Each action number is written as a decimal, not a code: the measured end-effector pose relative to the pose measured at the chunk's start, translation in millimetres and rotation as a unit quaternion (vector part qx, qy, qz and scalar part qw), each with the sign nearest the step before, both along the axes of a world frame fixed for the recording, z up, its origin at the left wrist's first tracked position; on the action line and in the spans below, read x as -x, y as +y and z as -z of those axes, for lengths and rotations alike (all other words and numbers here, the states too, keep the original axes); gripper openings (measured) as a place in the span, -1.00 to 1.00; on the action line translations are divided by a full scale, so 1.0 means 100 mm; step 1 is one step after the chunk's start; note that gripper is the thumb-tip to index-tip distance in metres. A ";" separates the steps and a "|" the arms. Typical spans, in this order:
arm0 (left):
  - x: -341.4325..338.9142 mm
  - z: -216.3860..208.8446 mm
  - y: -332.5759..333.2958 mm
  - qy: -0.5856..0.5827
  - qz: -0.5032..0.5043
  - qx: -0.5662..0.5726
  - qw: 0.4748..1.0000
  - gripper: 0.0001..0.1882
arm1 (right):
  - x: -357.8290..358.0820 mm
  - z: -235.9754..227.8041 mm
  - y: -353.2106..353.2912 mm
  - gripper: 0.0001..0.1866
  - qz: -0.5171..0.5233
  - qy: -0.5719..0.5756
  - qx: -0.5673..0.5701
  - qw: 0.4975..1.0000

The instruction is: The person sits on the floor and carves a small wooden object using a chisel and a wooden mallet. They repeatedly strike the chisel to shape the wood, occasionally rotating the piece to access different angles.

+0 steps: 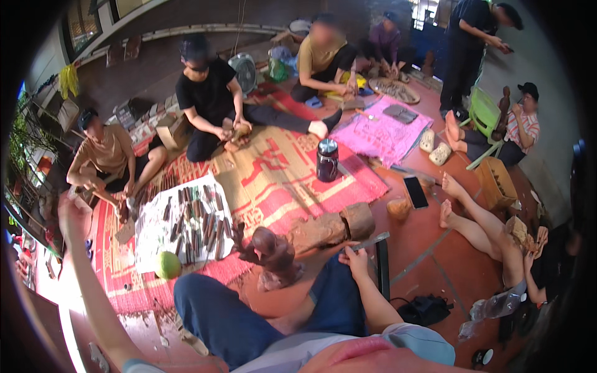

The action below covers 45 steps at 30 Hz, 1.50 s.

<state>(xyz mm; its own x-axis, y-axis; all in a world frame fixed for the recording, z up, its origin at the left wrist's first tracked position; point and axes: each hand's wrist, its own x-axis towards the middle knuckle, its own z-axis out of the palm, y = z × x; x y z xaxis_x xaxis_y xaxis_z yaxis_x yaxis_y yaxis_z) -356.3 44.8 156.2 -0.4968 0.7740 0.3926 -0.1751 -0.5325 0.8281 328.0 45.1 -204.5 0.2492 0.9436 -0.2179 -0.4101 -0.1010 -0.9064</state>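
I sit on the floor in blue trousers, with a dark brown carved wooden figure (pixel 273 252) standing in front of my knees. My right hand (pixel 356 256) rests on my right knee, shut on a flat metal chisel (pixel 373 240) that points right. A rough wooden block (pixel 329 227) lies just beyond the figure. My left arm reaches far out to the left, and my left hand (pixel 67 212) is raised near the frame's edge. It is blurred, so its grip is unclear.
A white cloth (pixel 149 245) carrying several chisels and a green coconut (pixel 166 265) lie on the red patterned mat (pixel 273 180). A dark flask (pixel 327 160), a phone (pixel 415 191) and a pink cloth (pixel 382 130) are farther off. Several people sit around; bare legs (pixel 479 227) stretch in from the right.
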 end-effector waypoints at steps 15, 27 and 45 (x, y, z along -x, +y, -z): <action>-3.43 0.91 0.25 0.192 0.313 0.278 0.888 -0.59 | 1.12 -2.61 0.25 -0.88 -0.312 -0.214 -0.229 0.897; -3.57 1.19 0.20 0.039 0.220 0.294 0.929 -0.53 | 1.68 -3.00 0.26 -0.87 -0.422 -0.455 -0.257 0.741; -3.56 1.28 0.23 0.002 0.279 0.285 0.917 -0.52 | 1.77 -2.94 0.37 -0.89 -0.414 -0.495 -0.245 0.723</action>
<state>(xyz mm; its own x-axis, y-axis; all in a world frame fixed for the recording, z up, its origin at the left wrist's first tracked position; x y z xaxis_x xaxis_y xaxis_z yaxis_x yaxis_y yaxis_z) 0.1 67.4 27.7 0.0389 0.9875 -0.1528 -0.2845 0.1576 0.9457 150.6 82.0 89.5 -0.6402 0.7627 0.0916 0.4828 0.4923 -0.7243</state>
